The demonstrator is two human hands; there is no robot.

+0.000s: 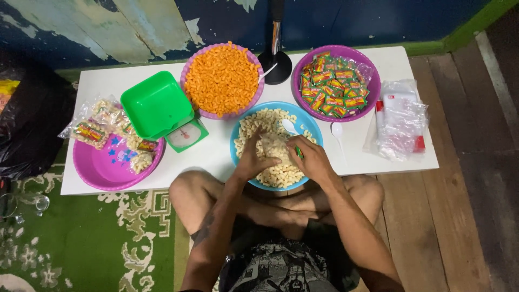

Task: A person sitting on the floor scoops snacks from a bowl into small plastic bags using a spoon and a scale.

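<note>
Risk first: spill likely from the small clear plastic bag (274, 145), held low over the round blue plastic bowl of pale puffed snacks (244, 118). Bag mouth soft and partly collapsed, so pieces could miss it and scatter onto the white tabletop (216, 154). Bowl overhangs the near table edge, above crossed legs; a push down on its front rim could tip it into the lap. White plastic spoon (289, 126) resting in the bowl just beyond the bag, easy to knock out with a knuckle.

Left hand (250, 161): fingers curled, pinching the left side of the bag, palm down on the snacks. Right hand (309, 158): fingers closed on the right side of the bag; a thin green item showing by the fingertips, too small to identify. Bag between both hands, touching the pale snacks.

Nearby:
- purple plastic bowl heaped with orange puffed snacks (222, 79), touching the blue bowl's far-left rim
- purple bowl of small red-green-yellow sachets (334, 81), far right
- green square scale pan on a small kitchen scale (157, 105), left
- pink basin with filled clear packets (105, 165), far left
- stack of empty clear bags (403, 119), right; second white spoon (338, 131) loose beside it
</note>
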